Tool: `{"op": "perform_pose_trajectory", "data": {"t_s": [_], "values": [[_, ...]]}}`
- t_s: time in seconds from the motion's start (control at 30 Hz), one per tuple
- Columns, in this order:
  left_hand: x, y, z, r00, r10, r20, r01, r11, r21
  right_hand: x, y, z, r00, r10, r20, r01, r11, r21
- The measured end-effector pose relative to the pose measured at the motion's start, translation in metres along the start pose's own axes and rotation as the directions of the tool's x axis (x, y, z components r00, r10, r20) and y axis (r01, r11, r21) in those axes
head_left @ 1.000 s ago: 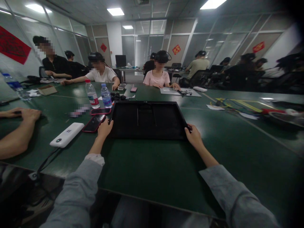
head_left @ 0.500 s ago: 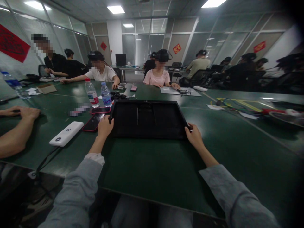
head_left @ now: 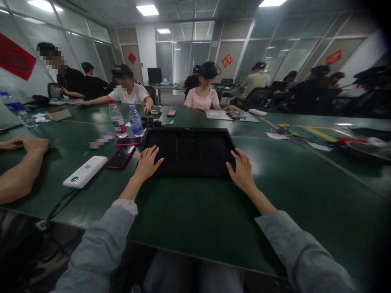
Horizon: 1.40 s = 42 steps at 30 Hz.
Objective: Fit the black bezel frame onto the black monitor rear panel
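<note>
On the green table in front of me lies a flat black rectangular tray-like panel (head_left: 189,167) with a raised rim and two thin upright lines near its middle. My left hand (head_left: 148,163) is at the panel's left edge, fingers spread over the rim. Over the right edge is my right hand (head_left: 242,170), its fingers also apart. Neither hand is closed round the panel; whether the fingertips touch it I cannot tell. A phone with a red edge (head_left: 121,157) lies left of my left hand, and a second phone (head_left: 128,141) lies behind it.
Left of the phones is a white power bank (head_left: 85,171) with a cable. Two water bottles, one red-capped (head_left: 117,120) and one blue-capped (head_left: 136,122), stand behind. A neighbour's forearm (head_left: 21,175) rests at far left. Cables (head_left: 308,134) and a round pan (head_left: 366,152) lie right. People sit opposite.
Both hands have let go of the panel's side edges and moved inward over its rim, fingers now spread. The panel stays in about the same place.
</note>
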<state>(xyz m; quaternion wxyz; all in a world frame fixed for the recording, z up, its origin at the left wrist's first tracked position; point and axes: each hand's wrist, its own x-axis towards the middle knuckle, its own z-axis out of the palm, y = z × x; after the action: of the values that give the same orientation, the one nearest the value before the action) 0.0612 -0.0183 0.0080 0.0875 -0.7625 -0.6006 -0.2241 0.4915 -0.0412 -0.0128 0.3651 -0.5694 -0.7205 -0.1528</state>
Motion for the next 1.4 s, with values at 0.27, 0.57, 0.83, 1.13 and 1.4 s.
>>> {"op": "perform_pose_trajectory", "data": {"t_s": [0.27,0.57,0.83,1.13,1.4], "values": [[0.004,-0.005,0.005,0.994,-0.018,0.105,0.015,0.999,0.035,-0.003,0.013,0.01,0.961,-0.06,0.27,0.06,0.998,0.009],[0.005,-0.005,0.002,0.991,-0.02,0.13,0.018,1.0,0.017,-0.003,0.011,0.008,0.963,-0.028,0.267,0.024,1.0,0.017],[0.004,-0.004,0.004,0.994,-0.012,0.108,0.008,0.999,0.034,-0.003,0.019,0.013,0.956,-0.042,0.291,0.043,0.999,0.005],[0.004,-0.003,0.004,0.993,0.022,0.113,-0.025,0.999,0.024,-0.004,0.019,0.012,0.956,-0.038,0.291,0.035,0.999,0.013],[0.004,-0.004,0.004,0.995,0.015,0.103,-0.017,1.0,0.021,-0.003,0.017,0.01,0.952,-0.029,0.304,0.026,1.0,0.013]]}}
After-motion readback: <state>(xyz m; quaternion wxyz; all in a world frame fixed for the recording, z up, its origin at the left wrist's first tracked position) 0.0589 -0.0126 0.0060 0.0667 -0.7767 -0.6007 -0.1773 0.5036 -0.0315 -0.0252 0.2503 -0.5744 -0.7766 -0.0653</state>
